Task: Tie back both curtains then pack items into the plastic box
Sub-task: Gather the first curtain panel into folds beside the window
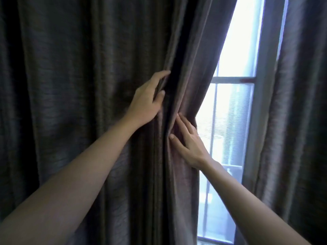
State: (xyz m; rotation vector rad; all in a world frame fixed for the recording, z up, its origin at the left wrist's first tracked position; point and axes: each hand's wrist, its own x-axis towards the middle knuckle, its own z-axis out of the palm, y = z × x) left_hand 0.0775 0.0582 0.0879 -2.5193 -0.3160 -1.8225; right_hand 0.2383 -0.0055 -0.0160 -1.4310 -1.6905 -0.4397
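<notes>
A dark grey-brown left curtain [79, 85] fills most of the view, gathered into deep folds near the middle. My left hand [147, 99] grips a fold of it, fingers tucked into the pleat. Lower and to the right, my right hand [188, 142] holds the curtain's bunched inner edge, thumb in front and fingers partly behind the cloth. The right curtain [297, 121] hangs straight at the right side. No tie-back and no plastic box are in view.
Between the two curtains shows a bright window [233, 106] with a white frame and thin vertical bars. A pale upright frame post [261, 103] runs along the right curtain's edge.
</notes>
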